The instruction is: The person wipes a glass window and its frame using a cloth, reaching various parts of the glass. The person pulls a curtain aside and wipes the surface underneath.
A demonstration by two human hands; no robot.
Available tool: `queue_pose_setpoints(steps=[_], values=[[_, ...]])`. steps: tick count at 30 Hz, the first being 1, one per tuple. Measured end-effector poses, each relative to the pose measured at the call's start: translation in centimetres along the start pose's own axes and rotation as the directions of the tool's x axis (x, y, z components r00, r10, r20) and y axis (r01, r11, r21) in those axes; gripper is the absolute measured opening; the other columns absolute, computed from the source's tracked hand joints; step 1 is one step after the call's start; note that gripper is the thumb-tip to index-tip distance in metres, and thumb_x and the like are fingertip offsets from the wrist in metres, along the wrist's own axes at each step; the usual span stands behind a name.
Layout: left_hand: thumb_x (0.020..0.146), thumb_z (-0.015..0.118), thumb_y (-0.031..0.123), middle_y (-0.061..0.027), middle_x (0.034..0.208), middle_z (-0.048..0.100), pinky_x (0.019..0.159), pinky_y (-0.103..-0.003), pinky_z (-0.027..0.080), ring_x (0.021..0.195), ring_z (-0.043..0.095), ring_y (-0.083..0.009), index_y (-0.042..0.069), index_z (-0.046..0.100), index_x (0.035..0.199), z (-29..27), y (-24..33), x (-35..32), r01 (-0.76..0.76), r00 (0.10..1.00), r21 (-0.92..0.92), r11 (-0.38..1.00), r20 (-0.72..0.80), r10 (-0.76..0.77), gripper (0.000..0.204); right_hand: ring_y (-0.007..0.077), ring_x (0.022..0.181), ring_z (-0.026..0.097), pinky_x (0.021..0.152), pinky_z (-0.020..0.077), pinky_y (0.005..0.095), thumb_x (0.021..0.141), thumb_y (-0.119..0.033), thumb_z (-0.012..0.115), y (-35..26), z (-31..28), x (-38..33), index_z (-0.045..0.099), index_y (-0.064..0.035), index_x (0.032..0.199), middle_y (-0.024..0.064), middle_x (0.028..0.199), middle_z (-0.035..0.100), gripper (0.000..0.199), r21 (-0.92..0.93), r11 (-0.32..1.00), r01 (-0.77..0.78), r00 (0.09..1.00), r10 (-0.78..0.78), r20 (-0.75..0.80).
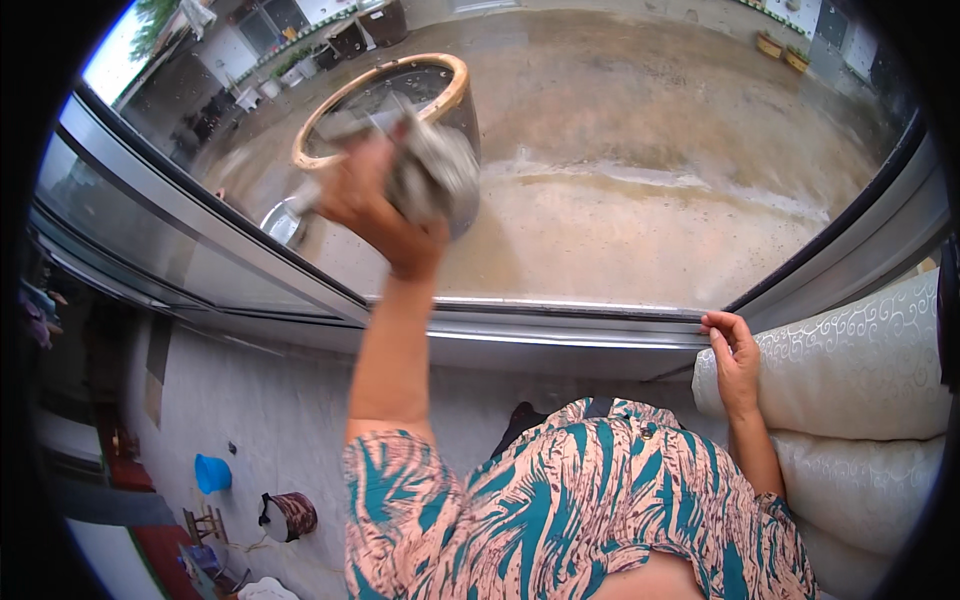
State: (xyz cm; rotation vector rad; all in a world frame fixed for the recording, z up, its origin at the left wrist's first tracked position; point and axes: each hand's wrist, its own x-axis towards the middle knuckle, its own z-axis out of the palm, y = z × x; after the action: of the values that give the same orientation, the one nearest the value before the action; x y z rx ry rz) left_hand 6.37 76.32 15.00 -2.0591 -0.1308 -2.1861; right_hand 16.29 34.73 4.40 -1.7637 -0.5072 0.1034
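Note:
My left hand [365,195] is raised in front of the window glass [620,130], closed around a crumpled grey cloth [435,170]. Both are smeared by motion, and the cloth looks to be against the pane. Low on the right, my right hand [735,355] rests its fingertips on the metal window frame [570,332], fingers loosely bent and apart, holding nothing.
A pale patterned sofa back [850,350] stands beside my right arm. Behind me on the grey floor are a blue bucket [212,474] and a dark patterned bucket [290,516]. Outside, a large rimmed vat [462,90] stands in a wet yard.

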Motion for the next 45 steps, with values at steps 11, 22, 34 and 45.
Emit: queue_pose_setpoints(steps=[11, 22, 34, 45], values=[[0.088, 0.067, 0.018, -0.0159, 0.119, 0.044, 0.102, -0.046, 0.032, 0.118, 0.041, -0.0307, 0.000, 0.041, 0.128, -2.4, 2.9, -14.7, 0.637, 0.770, -0.073, 0.767, 0.029, -0.637, 0.050, 0.0124, 0.095, 0.063, 0.088, 0.0492, 0.0249, 0.093, 0.003, 0.053, 1.1, -1.5, -0.6, 0.061, 0.0016, 0.110, 0.0062, 0.102, 0.066, 0.019, -0.004, 0.999, -0.039, 0.999, 0.039, 0.025], [0.089, 0.063, 0.008, -0.0198, 0.126, 0.040, 0.106, -0.044, 0.032, 0.119, 0.044, -0.0328, -0.004, 0.032, 0.133, -2.4, -1.5, -14.4, 0.674, 0.738, 0.164, 0.720, -0.123, -0.663, 0.055, 0.0120, 0.092, 0.064, 0.085, 0.0501, 0.0247, 0.093, 0.003, 0.054, 2.0, -1.6, -1.4, 0.062, 0.0018, 0.109, 0.0067, 0.099, 0.067, 0.019, -0.010, 0.998, -0.068, 0.998, 0.068, 0.003], [0.089, 0.064, 0.007, -0.0184, 0.122, 0.039, 0.101, -0.043, 0.037, 0.114, 0.045, -0.0322, 0.000, 0.037, 0.127, -4.7, -3.8, -14.3, 0.768, 0.640, 0.042, 0.639, -0.027, -0.768, 0.047, 0.0125, 0.093, 0.063, 0.086, 0.0492, 0.0249, 0.093, 0.004, 0.053, 0.5, -1.4, -0.9, 0.061, 0.0012, 0.109, 0.0066, 0.100, 0.067, 0.019, -0.037, 0.999, -0.019, 0.999, 0.021, 0.040], [0.087, 0.061, 0.016, -0.0206, 0.125, 0.042, 0.104, -0.049, 0.028, 0.121, 0.039, -0.0361, -0.001, 0.039, 0.128, -1.5, 10.3, -17.3, 0.610, 0.774, 0.063, 0.790, 0.164, -0.611, 0.050, 0.0145, 0.101, 0.061, 0.093, 0.0474, 0.0271, 0.095, 0.004, 0.050, 0.7, -4.3, 0.1, 0.059, 0.0020, 0.115, 0.0079, 0.109, 0.064, 0.022, 0.042, 0.999, 0.001, 0.991, 0.005, -0.136]])
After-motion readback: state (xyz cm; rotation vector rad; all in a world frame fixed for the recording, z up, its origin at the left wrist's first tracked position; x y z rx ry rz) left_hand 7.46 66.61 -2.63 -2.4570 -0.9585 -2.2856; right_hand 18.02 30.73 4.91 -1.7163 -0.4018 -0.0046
